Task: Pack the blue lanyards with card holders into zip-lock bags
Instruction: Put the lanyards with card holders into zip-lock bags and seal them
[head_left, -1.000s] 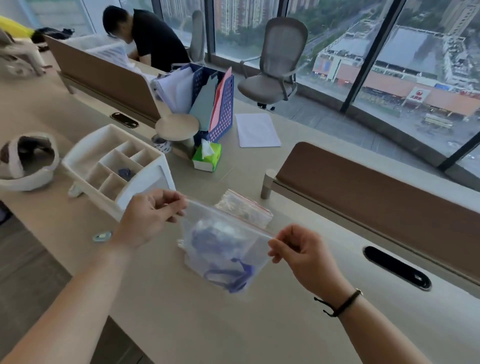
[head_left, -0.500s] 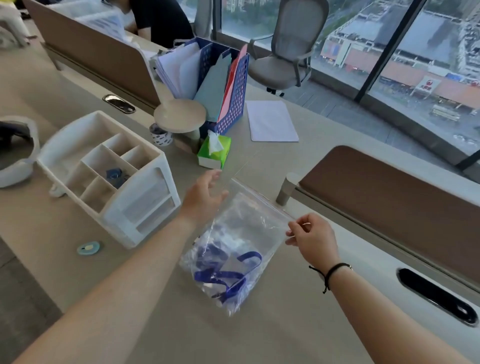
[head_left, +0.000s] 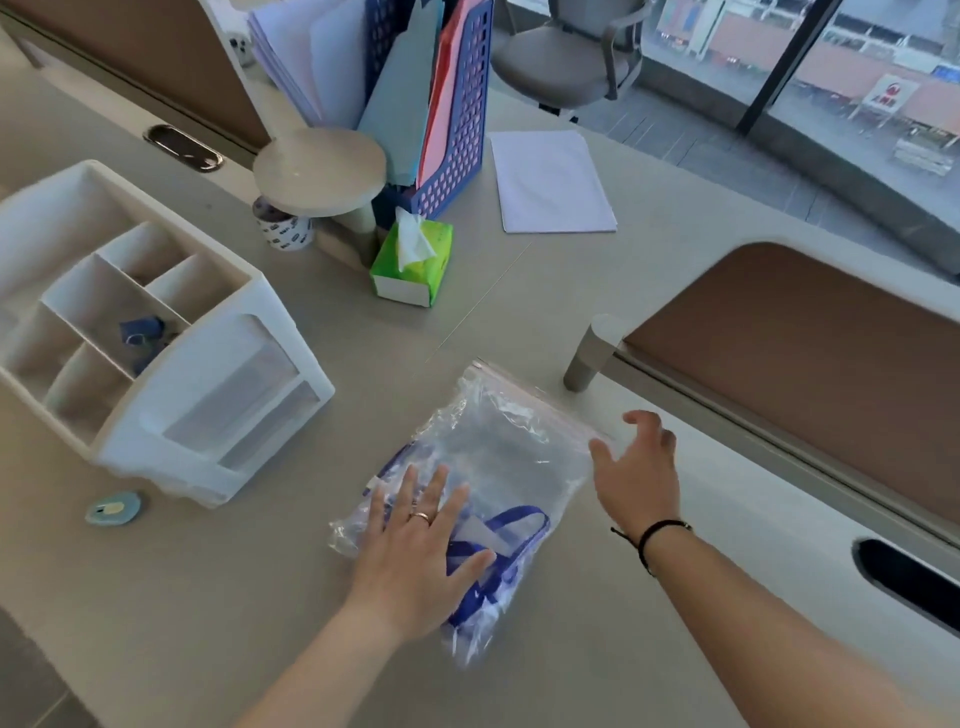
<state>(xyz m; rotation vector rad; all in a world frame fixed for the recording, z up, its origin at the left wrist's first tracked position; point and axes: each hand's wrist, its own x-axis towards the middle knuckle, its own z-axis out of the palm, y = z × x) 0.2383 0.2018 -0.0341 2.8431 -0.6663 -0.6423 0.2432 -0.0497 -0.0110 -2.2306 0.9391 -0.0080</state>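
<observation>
Desk (head_left: 519, 291), bagged lanyards (head_left: 498, 551) under left hand (head_left: 415, 561)

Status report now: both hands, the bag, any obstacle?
Left hand flat on zip-lock bag. Right hand open at zip edge. Blue lanyards inside. Nothing in the way.

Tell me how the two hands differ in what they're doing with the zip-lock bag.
The left hand lies flat, palm down on the zip-lock bag, over the blue lanyards; the right hand is at the bag's zip-end corner, fingers spread. The left wears a ring, the right a black wrist band. Both are open, gripping nothing.
</observation>
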